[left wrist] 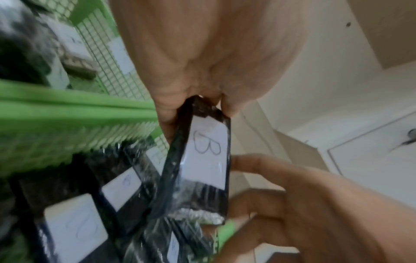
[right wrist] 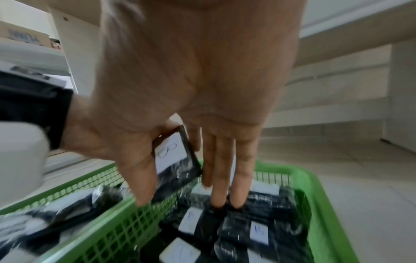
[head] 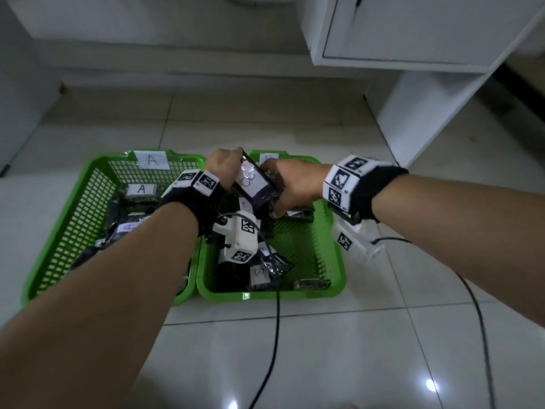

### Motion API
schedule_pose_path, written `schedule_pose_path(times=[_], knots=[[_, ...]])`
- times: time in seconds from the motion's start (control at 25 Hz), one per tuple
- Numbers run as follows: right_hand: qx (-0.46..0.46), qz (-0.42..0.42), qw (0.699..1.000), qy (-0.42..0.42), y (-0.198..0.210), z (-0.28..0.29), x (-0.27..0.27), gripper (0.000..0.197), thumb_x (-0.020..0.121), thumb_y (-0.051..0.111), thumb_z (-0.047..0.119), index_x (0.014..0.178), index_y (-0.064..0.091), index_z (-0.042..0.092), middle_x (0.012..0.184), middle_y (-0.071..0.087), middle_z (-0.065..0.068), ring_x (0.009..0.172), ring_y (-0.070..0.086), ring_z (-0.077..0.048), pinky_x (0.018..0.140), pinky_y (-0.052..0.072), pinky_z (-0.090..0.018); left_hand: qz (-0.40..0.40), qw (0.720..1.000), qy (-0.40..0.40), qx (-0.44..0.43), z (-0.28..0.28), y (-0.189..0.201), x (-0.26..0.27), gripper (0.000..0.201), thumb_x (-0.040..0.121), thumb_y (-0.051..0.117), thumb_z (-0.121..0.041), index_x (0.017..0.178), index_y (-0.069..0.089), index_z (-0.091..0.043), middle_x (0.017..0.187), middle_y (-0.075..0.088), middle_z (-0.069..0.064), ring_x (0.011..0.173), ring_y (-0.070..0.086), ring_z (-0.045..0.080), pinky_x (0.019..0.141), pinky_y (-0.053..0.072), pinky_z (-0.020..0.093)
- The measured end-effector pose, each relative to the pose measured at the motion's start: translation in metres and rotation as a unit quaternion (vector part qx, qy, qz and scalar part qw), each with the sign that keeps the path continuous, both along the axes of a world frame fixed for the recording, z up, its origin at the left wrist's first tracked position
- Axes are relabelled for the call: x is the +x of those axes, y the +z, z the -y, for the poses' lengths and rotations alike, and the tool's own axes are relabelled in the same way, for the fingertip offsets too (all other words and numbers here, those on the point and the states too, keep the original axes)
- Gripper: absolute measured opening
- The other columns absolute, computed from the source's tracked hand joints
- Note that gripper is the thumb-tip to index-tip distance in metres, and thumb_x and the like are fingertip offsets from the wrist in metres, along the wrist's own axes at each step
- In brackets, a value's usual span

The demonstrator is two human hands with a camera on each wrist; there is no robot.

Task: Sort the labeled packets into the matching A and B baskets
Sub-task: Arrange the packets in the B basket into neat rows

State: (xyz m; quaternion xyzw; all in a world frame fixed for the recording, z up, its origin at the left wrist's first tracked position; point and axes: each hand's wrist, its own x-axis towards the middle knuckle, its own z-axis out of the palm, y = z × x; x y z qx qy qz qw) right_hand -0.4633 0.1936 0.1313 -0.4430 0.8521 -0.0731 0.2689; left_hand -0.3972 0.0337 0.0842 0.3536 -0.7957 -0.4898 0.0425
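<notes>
Two green mesh baskets stand side by side on the floor: basket A (head: 97,184) on the left, basket B (head: 324,261) on the right. Both hold dark packets with white labels, such as an A packet (head: 141,190) and a B packet (head: 259,274). My left hand (head: 224,163) pinches the top end of a dark packet marked B (head: 253,184) (left wrist: 209,151) (right wrist: 173,153), hanging tilted over basket B's far left corner. My right hand (head: 295,184) (right wrist: 223,178) is open right beside that packet. Its straight fingers (right wrist: 225,195) point down onto the packets in basket B.
A white cabinet (head: 413,31) stands at the back right, and its side panel (head: 413,113) reaches the tiled floor close to basket B. Black cables (head: 275,335) trail from the wrist cameras across the near floor. A paper A tag (head: 152,159) marks basket A's far wall.
</notes>
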Motion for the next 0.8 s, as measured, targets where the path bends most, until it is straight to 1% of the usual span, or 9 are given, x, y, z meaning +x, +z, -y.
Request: schedule_pose_path(times=[0.08, 0.16, 0.2, 0.32, 0.4, 0.52, 0.64, 0.72, 0.8], knots=[[-0.019, 0.039, 0.998, -0.048, 0.015, 0.007, 0.002, 0.064, 0.067, 0.093, 0.031, 0.119, 0.057, 0.026, 0.106, 0.07, 0.001, 0.086, 0.07, -0.019, 0.073, 0.063, -0.04, -0.039, 0.999, 0.014, 0.032, 0.011, 0.001, 0.01, 0.039, 0.094, 0.053, -0.038, 0.101, 0.064, -0.002, 0.108, 0.067, 0.024, 0.104, 0.065, 0.038, 0.091, 0.053, 0.041], [-0.109, 0.008, 0.989, -0.099, 0.01, 0.012, 0.013, 0.076, 0.06, 0.095, 0.04, 0.124, 0.059, 0.023, 0.113, 0.069, 0.0, 0.094, 0.068, -0.02, 0.079, 0.061, -0.041, -0.09, 0.992, 0.056, 0.062, 0.015, 0.014, 0.031, 0.046, 0.083, 0.056, -0.055, 0.09, 0.071, -0.012, 0.102, 0.072, 0.018, 0.095, 0.07, 0.033, 0.088, 0.058, 0.046], [-0.156, -0.026, 0.981, -0.112, 0.001, 0.012, 0.021, 0.077, 0.058, 0.095, 0.043, 0.123, 0.06, 0.022, 0.115, 0.069, 0.0, 0.097, 0.066, -0.02, 0.082, 0.058, -0.039, -0.105, 0.987, 0.085, 0.083, 0.017, 0.016, 0.04, 0.043, 0.084, 0.061, -0.055, 0.088, 0.072, -0.014, 0.099, 0.074, 0.015, 0.091, 0.072, 0.03, 0.081, 0.06, 0.047], [-0.242, -0.103, 0.957, -0.118, -0.023, 0.002, 0.052, 0.062, 0.065, 0.09, 0.04, 0.116, 0.063, 0.02, 0.107, 0.072, -0.001, 0.093, 0.067, -0.021, 0.074, 0.051, -0.03, -0.145, 0.976, 0.092, 0.134, 0.009, 0.031, 0.067, 0.025, 0.094, 0.065, -0.034, 0.089, 0.069, -0.01, 0.094, 0.072, 0.013, 0.087, 0.073, 0.026, 0.064, 0.063, 0.036], [-0.274, -0.124, 0.945, -0.127, -0.018, -0.005, 0.067, 0.055, 0.07, 0.085, 0.033, 0.118, 0.064, 0.018, 0.11, 0.07, -0.004, 0.097, 0.065, -0.022, 0.072, 0.041, -0.026, -0.155, 0.974, 0.089, 0.136, 0.0, 0.046, 0.086, 0.021, 0.094, 0.066, -0.027, 0.081, 0.067, -0.01, 0.094, 0.071, 0.014, 0.086, 0.073, 0.026, 0.063, 0.063, 0.036], [-0.272, -0.167, 0.941, -0.113, 0.014, -0.017, 0.083, 0.054, 0.072, 0.083, 0.034, 0.118, 0.063, 0.015, 0.111, 0.064, -0.004, 0.095, 0.061, -0.021, 0.073, 0.037, -0.026, -0.178, 0.975, 0.06, 0.118, -0.01, 0.072, 0.103, 0.024, 0.091, 0.069, -0.027, 0.074, 0.069, -0.01, 0.098, 0.073, 0.02, 0.085, 0.074, 0.031, 0.075, 0.061, 0.049], [-0.253, -0.212, 0.938, -0.105, 0.045, -0.031, 0.092, 0.048, 0.074, 0.082, 0.041, 0.112, 0.064, 0.018, 0.105, 0.063, -0.001, 0.089, 0.058, -0.019, 0.07, 0.037, -0.028, -0.202, 0.975, 0.021, 0.091, -0.022, 0.096, 0.112, 0.02, 0.086, 0.068, -0.031, 0.09, 0.071, -0.012, 0.103, 0.072, 0.015, 0.094, 0.072, 0.032, 0.081, 0.06, 0.05], [-0.239, -0.246, 0.934, -0.104, 0.058, -0.041, 0.095, 0.045, 0.074, 0.08, 0.041, 0.109, 0.063, 0.019, 0.102, 0.064, 0.0, 0.089, 0.059, -0.02, 0.068, 0.037, -0.029, -0.225, 0.972, -0.012, 0.072, -0.03, 0.108, 0.113, 0.011, 0.086, 0.063, -0.027, 0.094, 0.069, -0.022, 0.109, 0.07, 0.009, 0.095, 0.071, 0.03, 0.079, 0.06, 0.051], [-0.233, -0.268, 0.929, -0.101, 0.058, -0.049, 0.098, 0.043, 0.075, 0.079, 0.042, 0.108, 0.063, 0.019, 0.101, 0.065, 0.001, 0.088, 0.061, -0.019, 0.067, 0.039, -0.028, -0.226, 0.972, -0.05, 0.038, -0.036, 0.11, 0.115, 0.012, 0.096, 0.057, -0.018, 0.1, 0.068, -0.019, 0.112, 0.067, 0.009, 0.09, 0.071, 0.028, 0.07, 0.062, 0.049]])
